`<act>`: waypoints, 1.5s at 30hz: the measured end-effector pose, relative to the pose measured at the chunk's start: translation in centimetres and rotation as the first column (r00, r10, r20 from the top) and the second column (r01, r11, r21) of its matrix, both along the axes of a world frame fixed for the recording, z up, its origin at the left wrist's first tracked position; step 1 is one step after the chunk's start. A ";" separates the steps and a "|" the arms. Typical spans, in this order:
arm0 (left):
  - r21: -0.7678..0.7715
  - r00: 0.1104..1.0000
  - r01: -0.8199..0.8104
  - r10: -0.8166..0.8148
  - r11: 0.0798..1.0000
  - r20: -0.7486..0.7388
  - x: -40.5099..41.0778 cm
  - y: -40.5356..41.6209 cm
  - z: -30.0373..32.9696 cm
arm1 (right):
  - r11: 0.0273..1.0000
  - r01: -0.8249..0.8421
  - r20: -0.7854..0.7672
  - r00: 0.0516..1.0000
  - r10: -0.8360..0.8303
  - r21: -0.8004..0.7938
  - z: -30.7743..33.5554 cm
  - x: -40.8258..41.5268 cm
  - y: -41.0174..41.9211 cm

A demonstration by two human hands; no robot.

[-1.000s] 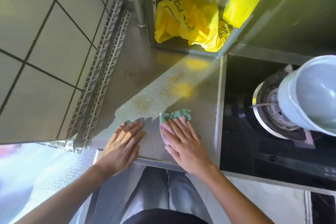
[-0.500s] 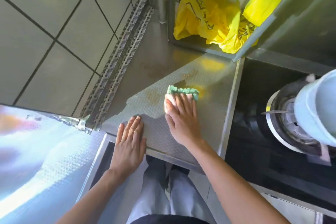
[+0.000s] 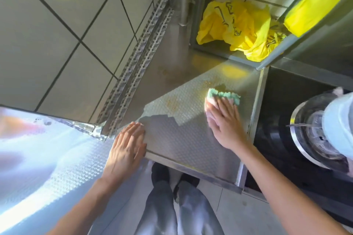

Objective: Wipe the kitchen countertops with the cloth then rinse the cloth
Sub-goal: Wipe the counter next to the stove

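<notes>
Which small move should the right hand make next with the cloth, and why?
Probably push the cloth a little further forward. The right hand presses it flat on the countertop, and yellowish spots lie just beyond its front edge.

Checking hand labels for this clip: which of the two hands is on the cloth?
The right hand, pressing flat fingers on the green and pink cloth near the stove edge. The left hand lies flat on the bare countertop, touching no cloth.

Two hands — left (image 3: 125,150), right (image 3: 226,124) — one cloth (image 3: 223,96), one yellow bag (image 3: 238,28).
</notes>
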State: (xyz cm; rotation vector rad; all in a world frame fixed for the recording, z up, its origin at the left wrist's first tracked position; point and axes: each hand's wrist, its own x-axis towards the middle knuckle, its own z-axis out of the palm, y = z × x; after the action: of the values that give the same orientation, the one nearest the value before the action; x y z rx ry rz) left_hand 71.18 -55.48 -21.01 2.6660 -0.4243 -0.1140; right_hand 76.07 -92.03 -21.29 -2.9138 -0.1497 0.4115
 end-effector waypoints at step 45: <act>-0.023 0.989 -0.089 0.085 0.996 -0.120 7.5 -4.0 0.1 | 0.973 0.208 0.080 0.973 -0.216 0.101 0.6 2.2 13.7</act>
State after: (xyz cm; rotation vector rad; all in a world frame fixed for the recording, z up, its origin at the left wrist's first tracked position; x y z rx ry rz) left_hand 78.67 -59.48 -20.88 2.6280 -0.2689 -0.2370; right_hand 78.27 -78.37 -20.70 -2.8191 0.1261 0.2305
